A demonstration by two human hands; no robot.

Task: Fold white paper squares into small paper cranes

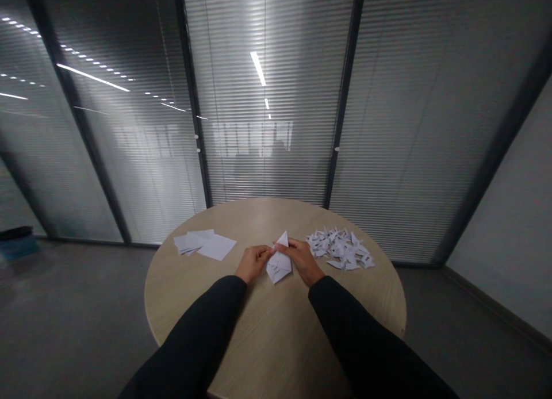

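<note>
Between my two hands is a partly folded sheet of white paper (279, 267), with a pointed top, a pointed bottom and some dark marks on its lower part. My left hand (254, 262) pinches its left edge, fingers closed. From the other side my right hand (303, 259) grips the paper near its upper part, thumb across the front. To the left lie several flat white paper sheets (218, 246), overlapping one another. A heap of small folded white paper pieces (340, 248) sits to the right of my right hand.
The round wooden table (267, 341) carries all the paper. Behind it stands a glass partition with blinds (267, 175) and dark frames. A blue bin with a dark rim (18, 244) is on the floor at far left. A pale wall (509, 215) rises at right.
</note>
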